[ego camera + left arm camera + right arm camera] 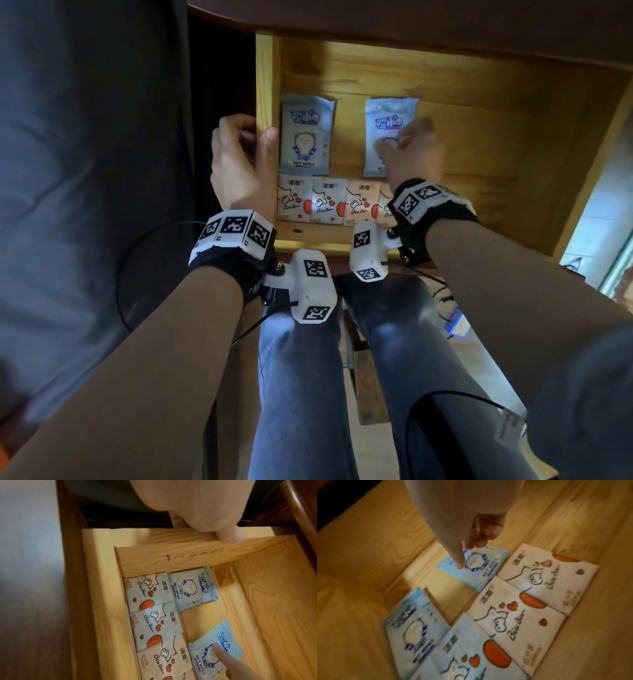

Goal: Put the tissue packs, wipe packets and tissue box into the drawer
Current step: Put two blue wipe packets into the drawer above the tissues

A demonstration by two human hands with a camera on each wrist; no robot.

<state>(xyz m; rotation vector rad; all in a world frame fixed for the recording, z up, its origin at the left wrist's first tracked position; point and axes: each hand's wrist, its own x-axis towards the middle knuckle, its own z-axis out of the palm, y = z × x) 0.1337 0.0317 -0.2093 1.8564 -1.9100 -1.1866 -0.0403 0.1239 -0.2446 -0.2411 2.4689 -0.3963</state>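
Note:
A pale wooden drawer (264, 78) stands pulled out. Two blue wet wipe packets lie flat in it, one (306, 135) against the left wall, the other (387, 120) to its right. Several white tissue packs (329, 202) with orange hearts line the front wall in a row. My left hand (239, 161) grips the drawer's left wall, thumb inside. My right hand (407, 150) rests its straight forefinger (458, 565) on the right-hand wipe packet (479, 572), the other fingers curled. My right wrist hides part of the rightmost tissue pack. No tissue box is in view.
The drawer's right half (496, 154) is bare wood. A dark tabletop edge (411, 20) overhangs the drawer's back. My knees in jeans (301, 377) sit under the drawer's front. Grey fabric (85, 171) fills the left side.

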